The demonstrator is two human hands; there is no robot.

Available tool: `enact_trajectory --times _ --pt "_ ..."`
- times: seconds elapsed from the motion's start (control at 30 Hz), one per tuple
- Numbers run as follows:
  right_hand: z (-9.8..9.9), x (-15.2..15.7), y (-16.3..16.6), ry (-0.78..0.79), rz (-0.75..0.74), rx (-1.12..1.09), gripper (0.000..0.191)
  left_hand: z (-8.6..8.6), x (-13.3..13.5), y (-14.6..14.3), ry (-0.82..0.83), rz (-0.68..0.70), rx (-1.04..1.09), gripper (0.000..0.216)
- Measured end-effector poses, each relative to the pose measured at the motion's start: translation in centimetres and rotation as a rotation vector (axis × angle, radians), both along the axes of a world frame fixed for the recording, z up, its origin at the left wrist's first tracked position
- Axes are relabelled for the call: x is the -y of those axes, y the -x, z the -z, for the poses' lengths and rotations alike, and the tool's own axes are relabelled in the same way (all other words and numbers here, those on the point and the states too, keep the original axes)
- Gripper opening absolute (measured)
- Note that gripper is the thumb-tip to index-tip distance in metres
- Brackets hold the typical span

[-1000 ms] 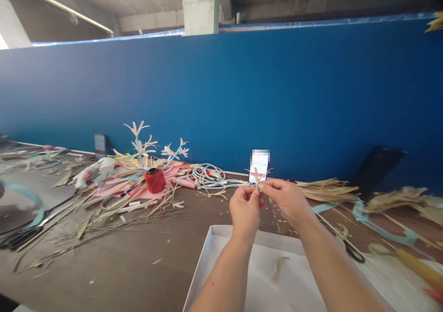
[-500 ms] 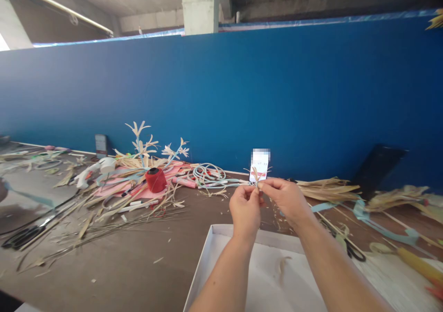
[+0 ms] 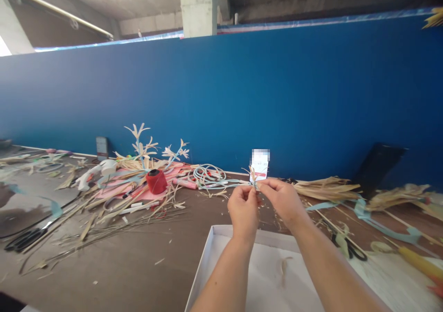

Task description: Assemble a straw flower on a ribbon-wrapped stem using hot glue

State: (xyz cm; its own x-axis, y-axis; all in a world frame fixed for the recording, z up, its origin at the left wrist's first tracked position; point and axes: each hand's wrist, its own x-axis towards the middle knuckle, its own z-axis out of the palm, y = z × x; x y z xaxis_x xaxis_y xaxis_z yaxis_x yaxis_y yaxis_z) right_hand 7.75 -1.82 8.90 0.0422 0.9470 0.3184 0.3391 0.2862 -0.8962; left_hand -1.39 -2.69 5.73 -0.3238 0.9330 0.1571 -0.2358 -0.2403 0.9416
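A small straw-coloured flower [image 3: 254, 175] with thin, spread petals stands upright between my fingertips. My left hand [image 3: 243, 209] pinches its base from below. From the right, my right hand [image 3: 281, 199] has thumb and index finger closed at the same spot, where a bit of pale blue shows. The stem under the petals is mostly hidden by my fingers. Just behind the flower, a lit phone [image 3: 260, 160] leans against the blue partition. Both forearms reach over a shallow white box [image 3: 202, 268] that has a dry scrap inside.
Finished-looking straw flowers [image 3: 140, 141] on blue stems rise at the left behind a red thread spool [image 3: 156, 182]. Coiled pale cord [image 3: 209, 175], black scissors [image 3: 27, 238] and dry husk bundles [image 3: 327, 188] lie about. A blue partition [image 3: 221, 99] closes off the back.
Both hands have shifted very slightly left with the flower, still pinching its base. A little pale blue now shows at the right fingertips. Everything else looks the same.
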Motion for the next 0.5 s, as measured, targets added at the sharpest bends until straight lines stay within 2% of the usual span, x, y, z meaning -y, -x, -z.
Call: enact_trajectory --times 0.33,0.5 --pt "0.09 -0.13 0.04 0.037 0.02 0.013 0.032 0.89 0.13 -0.26 -0.058 -0.081 -0.148 0.019" --pt "0.23 -0.34 -0.27 0.07 0.018 -0.063 0.031 0.85 0.29 -0.34 -0.082 -0.081 -0.205 0.018"
